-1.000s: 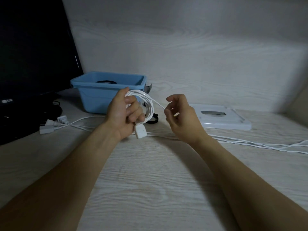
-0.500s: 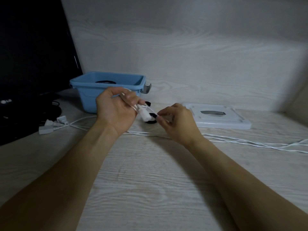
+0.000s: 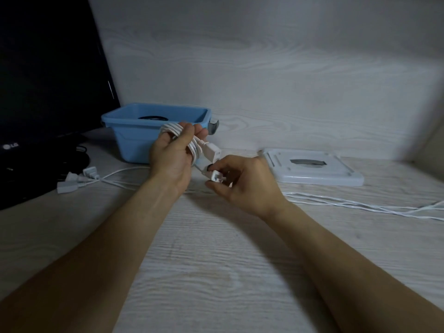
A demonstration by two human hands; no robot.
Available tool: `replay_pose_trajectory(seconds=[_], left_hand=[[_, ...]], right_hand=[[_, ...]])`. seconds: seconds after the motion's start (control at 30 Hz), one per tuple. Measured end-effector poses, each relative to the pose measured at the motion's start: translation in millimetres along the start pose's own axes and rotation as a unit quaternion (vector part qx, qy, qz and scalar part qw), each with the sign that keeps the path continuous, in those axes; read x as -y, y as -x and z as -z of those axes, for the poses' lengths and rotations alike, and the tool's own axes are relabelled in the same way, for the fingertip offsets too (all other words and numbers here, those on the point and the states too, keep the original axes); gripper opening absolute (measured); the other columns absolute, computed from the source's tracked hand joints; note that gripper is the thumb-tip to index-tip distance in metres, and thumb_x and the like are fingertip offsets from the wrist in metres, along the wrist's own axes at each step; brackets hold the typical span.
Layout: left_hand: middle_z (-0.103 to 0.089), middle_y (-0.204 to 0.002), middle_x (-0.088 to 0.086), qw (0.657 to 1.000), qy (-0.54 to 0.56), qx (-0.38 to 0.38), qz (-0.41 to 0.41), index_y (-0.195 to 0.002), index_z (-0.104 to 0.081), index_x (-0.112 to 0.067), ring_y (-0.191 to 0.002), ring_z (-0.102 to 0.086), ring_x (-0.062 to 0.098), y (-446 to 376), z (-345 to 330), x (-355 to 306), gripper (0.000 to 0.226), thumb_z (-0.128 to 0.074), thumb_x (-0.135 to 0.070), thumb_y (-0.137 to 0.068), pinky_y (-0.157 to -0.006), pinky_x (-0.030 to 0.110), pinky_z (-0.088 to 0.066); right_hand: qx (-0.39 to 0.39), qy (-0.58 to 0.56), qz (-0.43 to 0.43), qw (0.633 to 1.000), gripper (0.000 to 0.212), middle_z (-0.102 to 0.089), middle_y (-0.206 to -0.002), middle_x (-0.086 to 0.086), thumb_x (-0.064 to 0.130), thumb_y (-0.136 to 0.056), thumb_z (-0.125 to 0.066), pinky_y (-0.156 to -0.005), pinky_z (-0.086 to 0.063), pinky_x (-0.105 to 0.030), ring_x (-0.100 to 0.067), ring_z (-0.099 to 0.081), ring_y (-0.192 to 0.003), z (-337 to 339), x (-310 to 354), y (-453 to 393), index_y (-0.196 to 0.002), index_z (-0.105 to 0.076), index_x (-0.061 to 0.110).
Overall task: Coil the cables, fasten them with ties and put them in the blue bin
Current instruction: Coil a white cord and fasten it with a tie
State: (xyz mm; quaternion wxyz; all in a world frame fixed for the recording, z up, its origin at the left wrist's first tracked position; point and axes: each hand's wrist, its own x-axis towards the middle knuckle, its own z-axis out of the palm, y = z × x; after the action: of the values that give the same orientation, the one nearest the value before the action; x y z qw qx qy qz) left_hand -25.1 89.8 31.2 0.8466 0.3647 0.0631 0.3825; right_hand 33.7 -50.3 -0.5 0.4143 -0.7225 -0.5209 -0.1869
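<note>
left hand (image 3: pixel 171 153) holds coiled cable (image 3: pixel 193 146) | right hand (image 3: pixel 242 181) pinches plug (image 3: pixel 214 175) (white)

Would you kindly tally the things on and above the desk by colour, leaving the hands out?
White: 3, namely the coiled cable, the loose cables taken as one bunch, and the flat stand.
Blue: 1, the blue bin.
Black: 1, the monitor.
Total: 5.

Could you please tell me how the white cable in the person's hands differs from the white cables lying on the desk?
The held cable is wound into a tight coil; the loose cables trail uncoiled across the desk. The held cable is off the surface, gripped by the left hand, its end pinched by the right hand; the loose cables lie untouched. All are thin and white.
</note>
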Motion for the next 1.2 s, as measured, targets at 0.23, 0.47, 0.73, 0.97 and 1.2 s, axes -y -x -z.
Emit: replay_pose_trajectory(seconds=[0.23, 0.47, 0.73, 0.97, 1.2], left_hand=[[-0.073, -0.09, 0.012, 0.992, -0.126, -0.005, -0.031, -0.1, -0.065, -0.002, -0.087, -0.074, 0.024, 4, 4, 0, 0.012, -0.068, 0.0, -0.088, -0.078, 0.033, -0.06], [-0.068, -0.075, 0.018, 0.916, -0.355, 0.174, 0.07, -0.074, -0.074, -0.009, -0.065, -0.064, 0.028, 14, 6, 6, 0.046, -0.051, -0.039, -0.1, -0.066, 0.037, -0.053], [-0.028, -0.039, 0.002, 0.864, -0.351, 0.3, 0.202, -0.042, -0.037, -0.016, -0.031, -0.02, 0.015, 19, 12, 3, 0.079, -0.021, -0.074, -0.093, -0.038, 0.022, -0.014], [-0.053, -0.051, 0.011, 0.929, -0.301, 0.163, 0.14, -0.051, -0.06, -0.011, -0.045, -0.048, 0.025, 14, 12, 18, 0.076, -0.032, -0.064, -0.097, -0.045, 0.027, -0.039], [-0.064, -0.097, 0.028, 0.915, -0.275, 0.252, 0.157, -0.116, -0.061, 0.013, -0.085, -0.062, 0.035, 13, 11, 15, 0.068, -0.05, -0.051, -0.095, -0.082, 0.043, -0.051]], right_hand=[[-0.064, -0.015, 0.034, 0.997, 0.02, -0.074, -0.076, 0.005, 0.024, -0.077, -0.084, -0.059, -0.054, -0.023, -0.007, -0.066, -0.059, 0, 10, 0, -0.093, -0.077, 0.015], [-0.11, 0.002, 0.037, 0.993, 0.026, -0.053, -0.088, -0.003, 0.032, -0.088, -0.074, -0.069, -0.039, -0.012, -0.006, -0.047, -0.076, 3, 0, -3, -0.102, -0.073, 0.01], [0.038, -0.079, -0.032, 0.996, 0.038, -0.067, -0.101, -0.003, 0.042, -0.093, -0.062, -0.083, -0.051, -0.036, -0.014, -0.063, -0.092, -2, 1, -1, -0.114, -0.061, 0.01], [0.013, -0.089, -0.023, 0.996, 0.022, -0.052, -0.104, -0.005, 0.027, -0.098, -0.06, -0.089, -0.045, -0.017, -0.004, -0.056, -0.093, -5, 1, -1, -0.115, -0.065, 0.013], [-0.107, -0.097, -0.106, 0.984, 0.02, -0.056, -0.099, -0.007, 0.036, -0.098, -0.057, -0.08, -0.045, -0.016, -0.009, -0.057, -0.087, -6, -8, -4, -0.095, -0.059, 0.016]])
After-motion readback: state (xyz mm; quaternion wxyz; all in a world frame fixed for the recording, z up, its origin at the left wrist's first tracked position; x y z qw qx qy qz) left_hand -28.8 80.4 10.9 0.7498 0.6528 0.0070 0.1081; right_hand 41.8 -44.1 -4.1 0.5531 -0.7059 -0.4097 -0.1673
